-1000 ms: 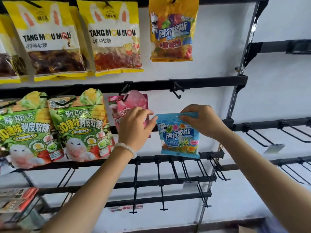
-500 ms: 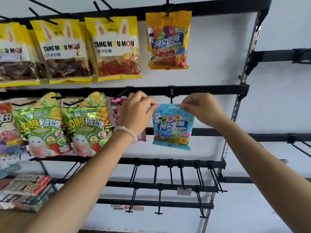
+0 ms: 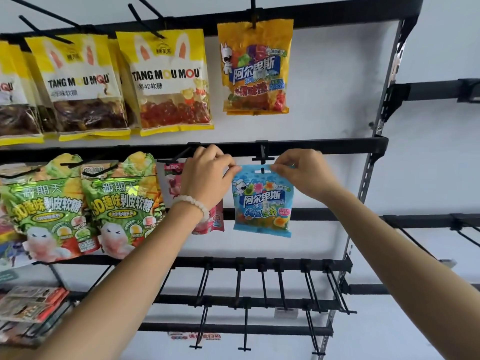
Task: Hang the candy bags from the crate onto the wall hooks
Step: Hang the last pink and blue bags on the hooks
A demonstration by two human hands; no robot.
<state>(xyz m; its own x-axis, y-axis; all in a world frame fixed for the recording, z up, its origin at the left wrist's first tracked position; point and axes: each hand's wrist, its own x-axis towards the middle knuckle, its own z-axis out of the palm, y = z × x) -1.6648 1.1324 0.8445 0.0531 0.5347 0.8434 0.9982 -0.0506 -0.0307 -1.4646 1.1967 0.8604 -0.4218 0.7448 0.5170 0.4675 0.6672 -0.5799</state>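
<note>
Both hands are carrying the blue candy bag (image 3: 262, 201) higher than 1 second ago, bringing its slot up from below the rail to just under the black wall hook (image 3: 262, 158) on the middle rail (image 3: 337, 146). The left hand (image 3: 205, 178) is pinching the bag's top corner at 9 o'clock of the slot, and the right hand (image 3: 302, 172) is pinching the opposite corner at 3 o'clock, so each grip is clenched on the bag's header. The bag is hanging flat between them, with its white slot sitting directly at 6 o'clock of the hook tip; whether the tip is already entering the slot cannot be told.

At 9 o'clock of the left hand a pink bag (image 3: 171, 183) is hanging on the neighbouring hook, partly hidden behind the wrist. At 12 o'clock an orange bag (image 3: 255, 68) of the same brand is hanging from the top rail.

Judging from this, the risk is a miss: the slot is narrow and the header is thin film, so pulling the corners unevenly could buckle it and let the tip slide past. Letting go before the hook is through would be dropping the bag. The left wrist could also be nudging the pink bag.
</note>
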